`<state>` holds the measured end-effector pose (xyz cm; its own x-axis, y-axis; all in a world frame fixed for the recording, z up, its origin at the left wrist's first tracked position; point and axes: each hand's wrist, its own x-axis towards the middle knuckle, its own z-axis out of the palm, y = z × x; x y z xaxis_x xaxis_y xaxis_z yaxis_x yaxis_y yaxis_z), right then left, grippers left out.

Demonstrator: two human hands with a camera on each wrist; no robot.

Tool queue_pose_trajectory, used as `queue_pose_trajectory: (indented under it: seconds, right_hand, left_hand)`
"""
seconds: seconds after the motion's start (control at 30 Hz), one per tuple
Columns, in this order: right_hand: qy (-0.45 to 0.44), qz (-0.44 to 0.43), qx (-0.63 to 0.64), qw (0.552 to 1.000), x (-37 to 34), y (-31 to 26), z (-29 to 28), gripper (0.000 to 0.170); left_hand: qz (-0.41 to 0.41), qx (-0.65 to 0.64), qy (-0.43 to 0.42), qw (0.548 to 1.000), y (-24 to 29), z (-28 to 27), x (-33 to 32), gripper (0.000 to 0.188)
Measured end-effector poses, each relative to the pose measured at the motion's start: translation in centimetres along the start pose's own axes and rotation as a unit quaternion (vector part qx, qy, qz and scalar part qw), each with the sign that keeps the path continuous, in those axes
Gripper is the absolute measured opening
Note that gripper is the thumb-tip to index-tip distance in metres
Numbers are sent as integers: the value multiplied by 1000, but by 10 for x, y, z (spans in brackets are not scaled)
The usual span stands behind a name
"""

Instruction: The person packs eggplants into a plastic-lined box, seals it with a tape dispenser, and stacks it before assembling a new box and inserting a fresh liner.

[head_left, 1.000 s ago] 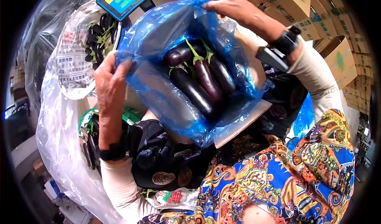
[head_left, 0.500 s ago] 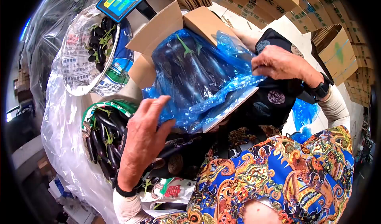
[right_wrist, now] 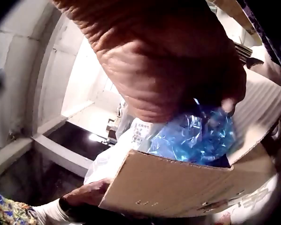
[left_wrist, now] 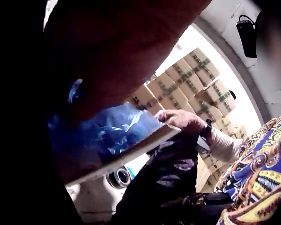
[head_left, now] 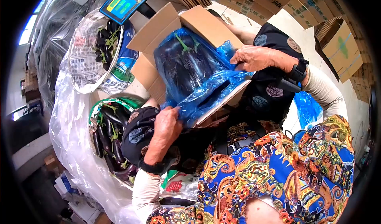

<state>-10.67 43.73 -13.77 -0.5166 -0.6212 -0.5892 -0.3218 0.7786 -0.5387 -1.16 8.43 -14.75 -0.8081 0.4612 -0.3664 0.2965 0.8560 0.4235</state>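
Note:
A blue plastic bag (head_left: 212, 83) lines a cardboard box (head_left: 156, 27) between the person's knees, its film lying over several dark eggplants (head_left: 174, 49). With curled fingers my left hand (head_left: 166, 124) grips the bag's gathered edge at the box's near left corner. My right hand (head_left: 264, 59) grips bunched film at the right side of the box. In the right wrist view, crumpled blue film (right_wrist: 192, 140) shows beneath that hand, just inside the box wall (right_wrist: 164, 187). The left wrist view is dark, with the left hand (left_wrist: 117, 51) over the blue film (left_wrist: 117, 126).
A basin of eggplants (head_left: 107, 132) stands at the left, and a lined basket (head_left: 85, 65) with more eggplants is behind it. Beyond the box is a scale display (head_left: 125, 3). Stacked cartons (head_left: 266, 3) fill the back right; loose blue film (head_left: 307, 109) hangs at the right.
The bag was held wide above the box with the eggplants exposed; its film now lies over them. Both hands came down and now grip the bag's near and right edges.

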Motion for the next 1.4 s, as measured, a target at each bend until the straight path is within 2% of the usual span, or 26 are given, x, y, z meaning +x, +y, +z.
queue_pose_trajectory:
  seconds: [0.1, 0.13, 0.17, 0.2, 0.23, 0.27, 0.33, 0.37, 0.47, 0.53, 0.57, 0.63, 0.7, 0.77, 0.9, 0.93, 0.97, 1.0, 1.03, 1.07, 1.13, 1.2, 1.27, 1.33, 1.37, 1.4]
  right_hand:
    - [57, -95, 119, 987, 1, 11, 10, 33]
    - [61, -6, 221, 973, -4, 10, 15, 47]
    - [32, -68, 336, 939, 8, 27, 23, 48]
    - [14, -26, 351, 936, 4, 3, 14, 50]
    - [-3, 17, 365, 931, 1, -22, 5, 52]
    - [25, -6, 334, 942, -2, -28, 7, 63]
    - [-33, -1, 169, 985, 28, -46, 8, 71]
    - [-63, -25, 266, 962, 45, -33, 23, 74]
    - [-23, 65, 253, 965, 39, -55, 9, 53]
    - [-19, -28, 326, 945, 58, -34, 31, 36]
    - [-18, -75, 361, 929, 65, -23, 41, 27]
    - [66, -80, 223, 969, 66, -10, 40, 13]
    - [98, -96, 98, 986, 59, -16, 36, 8]
    - [93, -101, 57, 989, 60, -21, 43, 8]
    - [106, -111, -21, 988, 57, -26, 48, 7]
    - [73, -100, -35, 992, 57, -30, 44, 8]
    - [40, -88, -47, 994, 52, -34, 38, 9]
    - [6, -74, -59, 996, 44, -38, 31, 10]
    - [-44, -58, -61, 995, 39, -43, 22, 17]
    - [-5, -106, -71, 992, 34, -39, 17, 19]
    - [69, -202, -89, 973, 22, -25, 12, 24]
    - [102, -146, -62, 982, 6, -35, -7, 29]
    - [47, -127, 3, 991, 23, -23, -1, 31]
    - [92, -197, -45, 975, 37, -20, 15, 37]
    - [16, -113, -72, 991, 52, -22, 24, 42]
    - [33, -117, -47, 991, 59, -19, 37, 43]
  left_hand:
    - [91, -90, 47, 991, 9, 9, 6, 16]
    - [27, -254, -10, 967, 17, -1, 10, 16]
    - [-40, -410, -67, 909, 29, -15, 14, 16]
    - [-105, -552, -120, 818, 37, -24, 21, 17]
    - [-97, -591, -158, 785, 22, -23, 34, 21]
    - [-76, -611, -113, 780, 45, -32, 44, 19]
    - [-25, -536, -88, 839, 57, -23, 58, 18]
    - [-25, -458, -119, 881, 58, -22, 61, 16]
    - [-55, -267, -157, 949, 68, -16, 67, 14]
    - [-1, -491, -158, 857, 49, -8, 64, 14]
    - [2, -566, -103, 818, 61, -21, 57, 19]
    - [33, -393, -36, 918, 41, -24, 55, 28]
    - [24, -234, 67, 970, 44, -36, 48, 39]
    - [15, -135, 151, 979, 55, -46, 49, 65]
    - [127, -99, 96, 982, 55, -7, 80, 82]
    - [181, -58, 98, 977, 41, 22, 95, 67]
    - [169, -41, 35, 984, 41, 39, 109, 47]
    - [169, -31, 51, 984, 40, 56, 118, 21]
    - [135, -66, 62, 987, 46, 65, 127, 15]
    - [101, -101, 72, 987, 51, 70, 132, 10]
    - [74, -89, 11, 993, 59, 62, 136, 8]
    - [65, -89, -8, 994, 56, 68, 141, 8]
    - [76, -99, 16, 992, 39, 91, 149, 8]
    - [116, -39, 16, 992, 39, 86, 143, 10]
    - [135, -9, 15, 991, 40, 84, 138, 11]
    - [104, -30, 12, 994, 44, 78, 132, 12]
